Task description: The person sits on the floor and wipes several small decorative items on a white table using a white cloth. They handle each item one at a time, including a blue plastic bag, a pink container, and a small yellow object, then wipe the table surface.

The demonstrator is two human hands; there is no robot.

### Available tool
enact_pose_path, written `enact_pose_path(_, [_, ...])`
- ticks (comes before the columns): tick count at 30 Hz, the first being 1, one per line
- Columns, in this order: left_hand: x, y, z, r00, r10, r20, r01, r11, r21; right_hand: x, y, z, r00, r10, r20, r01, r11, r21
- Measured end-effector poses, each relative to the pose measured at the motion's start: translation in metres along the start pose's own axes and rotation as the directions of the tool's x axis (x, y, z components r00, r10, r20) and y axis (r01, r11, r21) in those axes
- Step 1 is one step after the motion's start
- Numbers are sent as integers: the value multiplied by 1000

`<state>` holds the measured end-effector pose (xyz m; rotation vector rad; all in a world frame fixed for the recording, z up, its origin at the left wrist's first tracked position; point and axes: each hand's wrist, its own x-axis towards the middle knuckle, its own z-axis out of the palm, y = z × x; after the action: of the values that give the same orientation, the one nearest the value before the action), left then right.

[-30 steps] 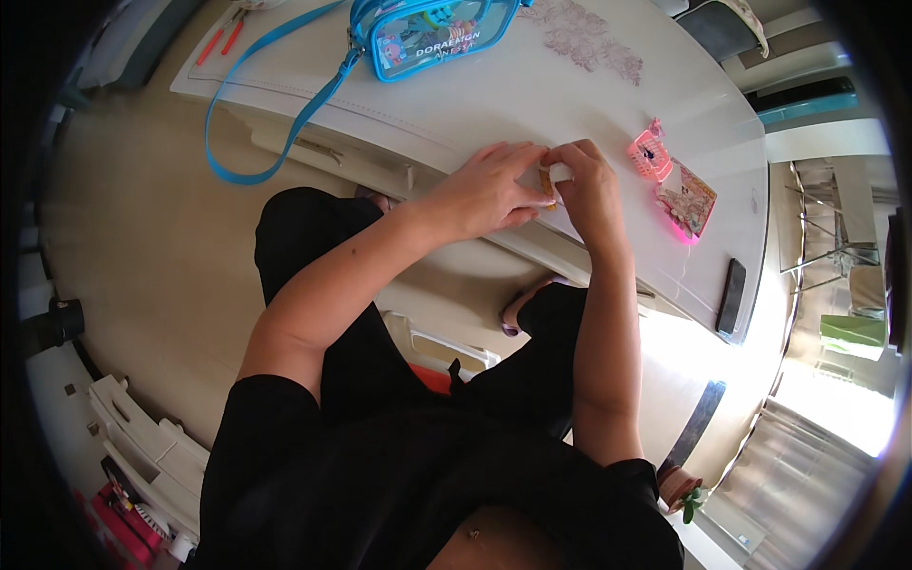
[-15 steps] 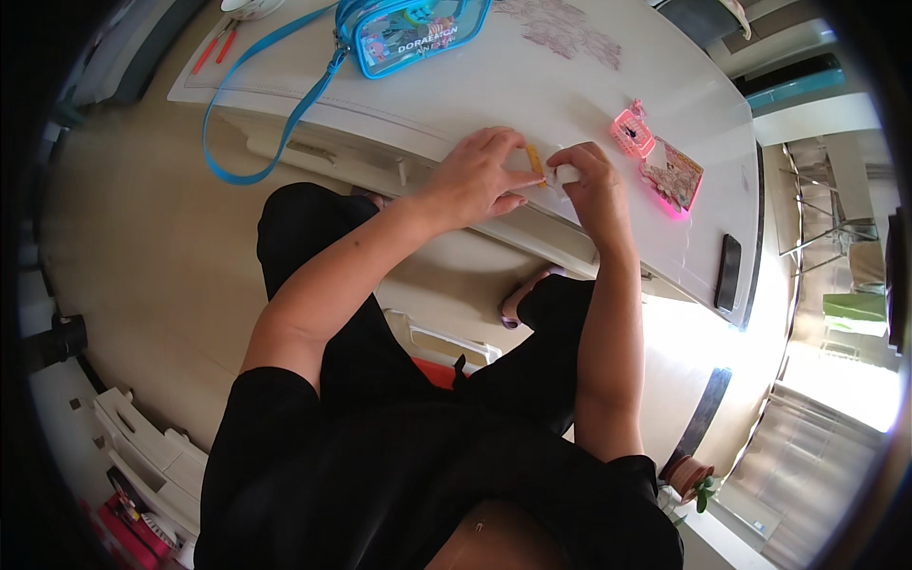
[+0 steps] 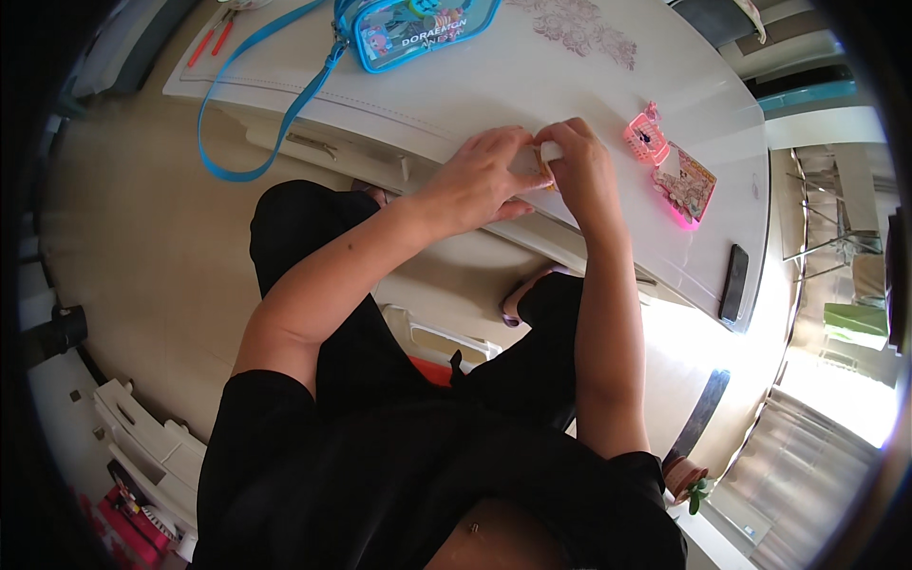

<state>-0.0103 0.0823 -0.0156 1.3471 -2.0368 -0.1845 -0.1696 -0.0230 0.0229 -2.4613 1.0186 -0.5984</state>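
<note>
Over the near edge of the white table (image 3: 446, 104), my left hand (image 3: 475, 185) pinches a small, flat yellow-orange piece (image 3: 544, 169) between thumb and fingers. My right hand (image 3: 586, 171) grips a small white wad (image 3: 551, 151), perhaps tissue or a soft pad. The wad is against the yellow piece, and my right fingers partly cover both. The exact kind of either object is too small to make out.
Right of my hands lie a pink mini basket (image 3: 647, 141), a pink-edged patterned card-like item (image 3: 686, 185) and a black phone (image 3: 733, 283). A blue clear bag (image 3: 408, 38) with a strap and red-handled pliers (image 3: 211, 43) rest at far left.
My right hand has moved left and slightly up, bringing the white wad onto the yellow piece; a gap showed between them before. My left hand stays nearly in place.
</note>
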Motion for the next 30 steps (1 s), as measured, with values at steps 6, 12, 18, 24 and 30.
enact_pose_path(6, [1, -3, 7, 998, 59, 26, -62, 990, 128, 4, 13, 0, 991, 112, -78, -105, 990, 90])
enact_pose_path(12, [1, -4, 6, 999, 35, 25, -37, 996, 78, -18, 5, -6, 994, 109, -16, -104, 978, 181])
enact_pose_path(18, [6, -10, -5, 999, -38, 35, 41, 996, -79, -26, 9, -3, 1000, -1, -29, 4, 996, 94])
enact_pose_path(24, [8, -12, -2, 999, -43, -5, 43, 998, -49, -48, 8, -23, 999, -1, 50, -3, 997, 83])
enact_pose_path(30, [12, -8, -4, 1000, 1, 3, -1, 1000, 22, -73, 29, -54, 983, 46, 180, -97, 953, 287])
